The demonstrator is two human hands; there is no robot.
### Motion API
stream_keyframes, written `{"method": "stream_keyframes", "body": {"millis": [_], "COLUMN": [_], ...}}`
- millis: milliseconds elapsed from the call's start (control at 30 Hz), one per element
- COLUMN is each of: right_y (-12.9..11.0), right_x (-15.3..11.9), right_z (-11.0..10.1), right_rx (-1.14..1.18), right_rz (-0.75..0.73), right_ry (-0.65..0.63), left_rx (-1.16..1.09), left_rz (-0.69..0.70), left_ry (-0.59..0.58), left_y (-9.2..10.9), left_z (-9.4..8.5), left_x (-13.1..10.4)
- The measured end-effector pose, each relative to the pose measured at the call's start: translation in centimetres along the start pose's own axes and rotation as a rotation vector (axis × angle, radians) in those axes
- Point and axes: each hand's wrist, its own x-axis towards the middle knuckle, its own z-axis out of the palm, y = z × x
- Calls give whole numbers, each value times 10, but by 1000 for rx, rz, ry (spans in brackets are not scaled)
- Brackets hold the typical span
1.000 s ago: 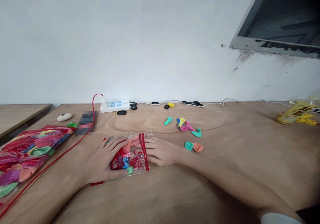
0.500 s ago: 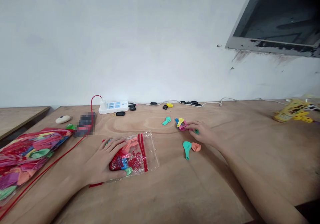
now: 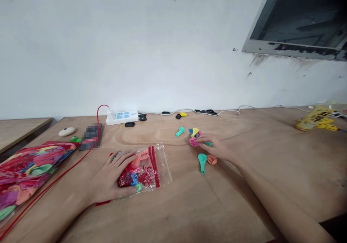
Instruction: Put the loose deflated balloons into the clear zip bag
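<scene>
My left hand lies with spread fingers on a clear plastic bag with red stripes. Coloured balloons show through the bag, partly covered by the hand. On the wooden table my right hand has its fingertips closed on a pink balloon in a small cluster. A yellow balloon and a blue balloon lie just behind those fingers; a green one shows partly under the hand. Nearer me are a teal balloon and an orange balloon. Another teal balloon lies left of the cluster.
A larger bag of balloons lies at the far left, beside a red cable. Toward the wall are a phone, a white oval object and a power strip. A yellow package stands tilted at the right.
My right hand has shifted slightly left and toward me, and the pink balloon has moved with its fingertips. My left hand stays on the bag.
</scene>
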Motion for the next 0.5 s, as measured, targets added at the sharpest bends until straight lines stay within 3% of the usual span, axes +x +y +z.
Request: {"method": "stream_keyframes", "body": {"millis": [133,333,433,500], "right_y": [-30,-48,-41,-30], "right_x": [-1,-3,-2,-1], "right_z": [7,23,21,17], "right_rx": [173,-7,-58,-87], "right_rz": [90,-84,-81,-22], "right_ry": [-30,-180,-117,2], "left_rx": [2,10,12,13], "left_rz": [-2,-23,-17,-9], "left_ry": [-7,-31,-29,-20], "left_y": [-2,-1,0,0], "left_z": [1,1,0,1], "left_x": [0,0,1,1]}}
